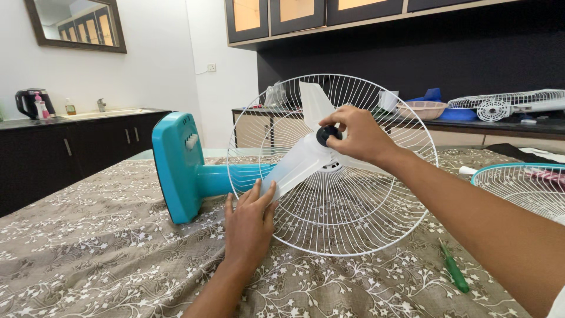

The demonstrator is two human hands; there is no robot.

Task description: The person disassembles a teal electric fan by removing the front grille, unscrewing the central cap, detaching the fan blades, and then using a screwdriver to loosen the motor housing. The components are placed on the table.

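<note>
A teal table fan [178, 168] lies on its side on the patterned cloth. Its white wire rear guard [376, 224] faces me. A translucent white blade [297, 162] sits on the hub in front of the guard. My right hand [357, 135] pinches the black round cap [327, 134] at the hub's centre. My left hand [249, 227] rests flat against the lower blade's tip and the guard's rim.
A green screwdriver [455, 271] lies on the cloth at the right. Another wire guard with a teal rim [521, 185] lies at the far right. Behind it, a counter holds a second white fan [506, 105] and a basket [422, 109]. A sink counter [70, 118] stands at the left.
</note>
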